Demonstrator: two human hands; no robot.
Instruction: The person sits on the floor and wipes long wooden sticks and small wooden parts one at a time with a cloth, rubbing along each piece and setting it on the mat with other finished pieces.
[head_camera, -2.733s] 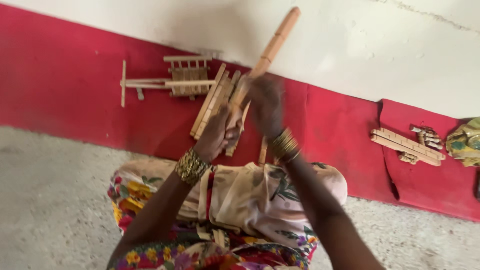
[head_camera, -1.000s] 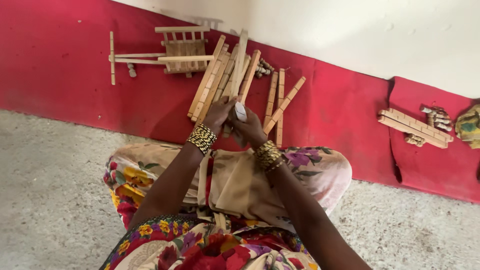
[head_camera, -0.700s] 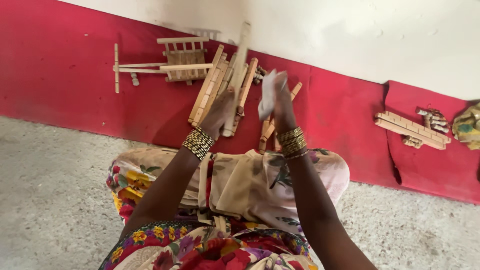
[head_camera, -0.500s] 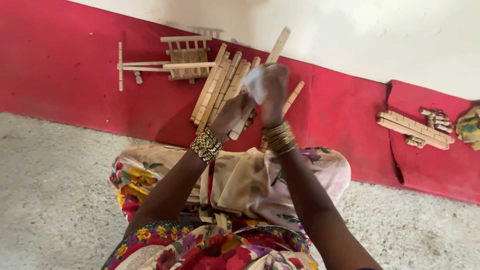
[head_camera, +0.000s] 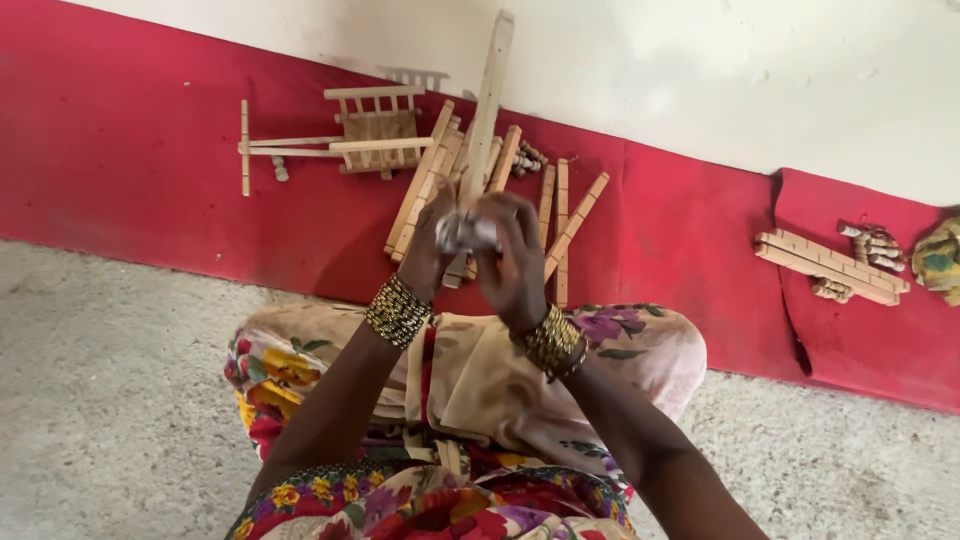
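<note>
Since 0.5 s ago, wooden stick (head_camera: 487, 110) swings from leaning toward 1 o'clock to near 12. Left hand (head_camera: 432, 250) grasps its lower end; right hand (head_camera: 510, 262) clenches pale wad (head_camera: 462, 232) against it. Loose slats (head_camera: 562, 222) lie on red cloth (head_camera: 150, 200), 1 o'clock.

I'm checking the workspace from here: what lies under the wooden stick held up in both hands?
Under the raised stick a bundle of wooden slats lies on the red cloth. The hands, left and right, cover its lower end and part of the slats.
</note>
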